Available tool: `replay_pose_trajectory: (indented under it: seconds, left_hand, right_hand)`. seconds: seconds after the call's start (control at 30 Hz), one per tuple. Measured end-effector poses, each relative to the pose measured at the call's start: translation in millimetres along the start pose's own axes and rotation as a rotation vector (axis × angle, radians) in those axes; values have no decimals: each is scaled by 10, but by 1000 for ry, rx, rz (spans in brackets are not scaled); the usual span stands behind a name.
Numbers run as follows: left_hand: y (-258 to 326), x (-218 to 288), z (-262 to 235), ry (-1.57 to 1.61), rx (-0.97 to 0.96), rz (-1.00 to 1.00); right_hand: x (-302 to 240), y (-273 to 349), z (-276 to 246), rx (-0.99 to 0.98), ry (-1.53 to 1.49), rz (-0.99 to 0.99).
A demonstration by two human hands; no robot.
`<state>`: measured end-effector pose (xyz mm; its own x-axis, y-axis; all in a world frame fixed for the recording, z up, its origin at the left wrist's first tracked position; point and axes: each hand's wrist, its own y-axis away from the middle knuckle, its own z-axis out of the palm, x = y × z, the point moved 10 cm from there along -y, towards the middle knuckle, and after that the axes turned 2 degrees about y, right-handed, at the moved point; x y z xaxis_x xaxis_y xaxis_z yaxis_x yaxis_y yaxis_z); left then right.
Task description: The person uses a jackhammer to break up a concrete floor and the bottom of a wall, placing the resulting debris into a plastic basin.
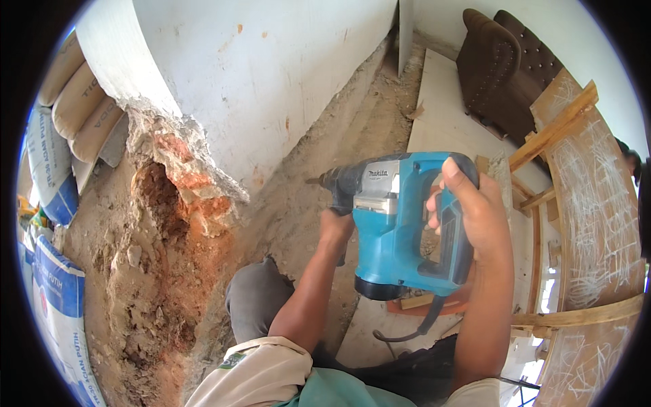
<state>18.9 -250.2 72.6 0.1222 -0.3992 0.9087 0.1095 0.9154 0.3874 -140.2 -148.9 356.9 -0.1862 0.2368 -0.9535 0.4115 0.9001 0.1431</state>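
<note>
Head view: right hand [475, 207] clasps the drill [383, 244] by its rear handle [453, 234]; left hand [336, 228] grips the front handle [342, 199], right of broken wall [193, 178].

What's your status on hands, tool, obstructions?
Left hand forward, right hand at rear, both gripping. Blue rotary hammer held up, bit pointing left. Broken masonry ahead, bit not touching.

The drill [386, 241] hides most of the left hand [335, 230], and its handle covers parts of the fingers on the right hand [485, 220]. Below that hand, the cord [428, 320] runs somewhere unclear. Far left of the left hand, the rim cuts off a bag [60, 288] (its far side is lost).
</note>
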Motion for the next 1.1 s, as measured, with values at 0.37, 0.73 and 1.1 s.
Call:
replay_pose_trajectory:
  seconds: [0.37, 0.73, 1.1]
  left_hand:
    - [19, -500, -130, -310, 42, -162]
    - [852, 59, 113, -359, -128, -29]
    - [1698, 566, 298, -152, -283, 208]
  right_hand:
    - [475, 249, 4, 97, -63, 22]
    - [576, 933, -679, 205, -166, -76]
    - [53, 1704, -1151, 228, -125, -357]
